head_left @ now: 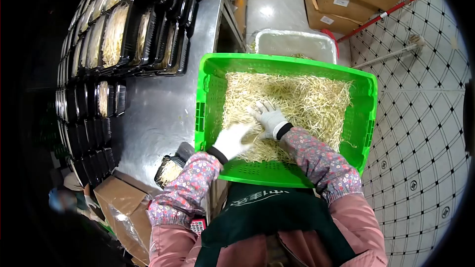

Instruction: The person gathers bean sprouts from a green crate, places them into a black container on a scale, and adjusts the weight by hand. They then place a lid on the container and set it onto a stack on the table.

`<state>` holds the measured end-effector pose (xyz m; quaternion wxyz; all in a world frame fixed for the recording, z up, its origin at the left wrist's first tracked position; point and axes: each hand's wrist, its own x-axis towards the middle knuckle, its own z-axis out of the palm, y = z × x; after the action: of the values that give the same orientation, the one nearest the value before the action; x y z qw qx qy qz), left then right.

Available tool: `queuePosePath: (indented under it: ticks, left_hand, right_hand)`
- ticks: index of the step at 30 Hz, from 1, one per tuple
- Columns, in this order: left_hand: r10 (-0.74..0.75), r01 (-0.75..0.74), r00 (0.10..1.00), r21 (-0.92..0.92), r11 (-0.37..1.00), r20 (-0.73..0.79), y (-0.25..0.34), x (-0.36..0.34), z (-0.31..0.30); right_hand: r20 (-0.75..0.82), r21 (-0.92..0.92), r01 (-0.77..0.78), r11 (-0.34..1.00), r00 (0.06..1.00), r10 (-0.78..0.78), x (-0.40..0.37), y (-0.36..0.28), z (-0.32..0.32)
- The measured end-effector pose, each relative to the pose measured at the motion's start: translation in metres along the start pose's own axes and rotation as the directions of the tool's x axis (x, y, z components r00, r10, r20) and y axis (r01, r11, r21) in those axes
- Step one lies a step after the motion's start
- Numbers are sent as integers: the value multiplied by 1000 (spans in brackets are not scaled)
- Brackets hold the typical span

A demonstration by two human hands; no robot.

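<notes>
A green plastic crate in front of me holds a thick bed of pale bean sprouts. My right hand, in a white glove, lies on the sprouts near the middle with its fingers spread. To its left, my left hand, gloved too, is over the near left part of the sprouts. Motion smears its fingers, so I cannot make out whether it holds any. Left of the crate, a black tray with some sprouts in it sits on the metal table, close to my left sleeve.
Stacked black trays of sprouts fill the left of the metal table. A white tub stands beyond the crate, with cardboard boxes behind. An open carton is at lower left, near another person.
</notes>
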<state>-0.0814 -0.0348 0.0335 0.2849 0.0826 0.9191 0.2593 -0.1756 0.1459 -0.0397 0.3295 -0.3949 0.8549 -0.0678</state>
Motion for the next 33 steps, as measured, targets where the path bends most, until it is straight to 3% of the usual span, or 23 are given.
queuePosePath:
  ticks: [2,4,6,7,10,11,14,15,16,18,20,21,22,24,26,27,28,30,33]
  left_hand:
    - [165,-202,936,-91,975,-310,-14,23,-3]
    - [111,-122,952,-21,992,-287,-24,46,6]
    - [-133,138,989,102,985,-59,-22,64,17]
    - [-169,172,984,59,983,-48,-26,68,27]
    - [-318,318,947,2,948,-49,-25,78,45]
    - [-373,374,926,-4,928,-54,-24,79,47]
    - [-347,349,936,-36,936,53,-36,79,52]
    - [-308,305,951,-67,950,-23,-26,70,44]
    - [-273,273,962,6,962,-6,-30,68,48]
    - [-166,170,980,32,985,-105,-33,61,59]
    - [-94,110,978,78,991,-186,-45,48,64]
    - [-55,80,972,103,991,-227,-50,43,64]
    - [-43,58,969,54,997,-243,-48,37,60]
    - [-2,14,988,76,997,-155,-51,32,62]
    - [33,-25,983,49,998,-181,-28,31,50]
    - [50,-43,979,39,998,-197,-20,29,44]
    - [-33,30,974,-18,999,-225,-23,25,45]
    - [-202,170,943,-141,975,-265,-34,15,58]
    - [-245,223,969,-292,930,-42,-60,2,69]
  right_hand:
    - [-101,42,-10,999,995,14,-14,9,-12]
    - [-75,63,-72,995,994,77,-20,26,-14]
    - [0,58,-113,992,994,113,-22,36,-14]
    - [-58,-5,-100,995,993,100,-27,30,-9]
    - [-94,81,-154,985,982,161,-19,28,24]
    - [-224,42,-175,984,958,180,-13,32,42]
    - [-174,173,-40,984,982,70,-13,50,49]
    - [-226,155,-7,988,973,42,-18,53,42]
    - [-299,191,56,980,954,3,-26,60,34]
    - [-195,210,-20,977,979,62,-32,76,13]
    - [-286,249,-139,958,935,210,-28,104,17]
    - [-275,384,-107,917,935,224,-31,113,-1]
    - [-290,474,-166,865,898,331,-41,101,-29]
    - [-332,459,-164,873,880,340,-40,87,-48]
    - [-342,662,74,745,915,213,-5,73,-28]
    - [-337,472,36,881,931,143,10,64,-9]
    - [-149,315,24,949,989,25,29,62,16]
    - [22,118,16,993,1000,-19,23,42,28]
    - [85,185,35,982,995,-52,31,51,15]
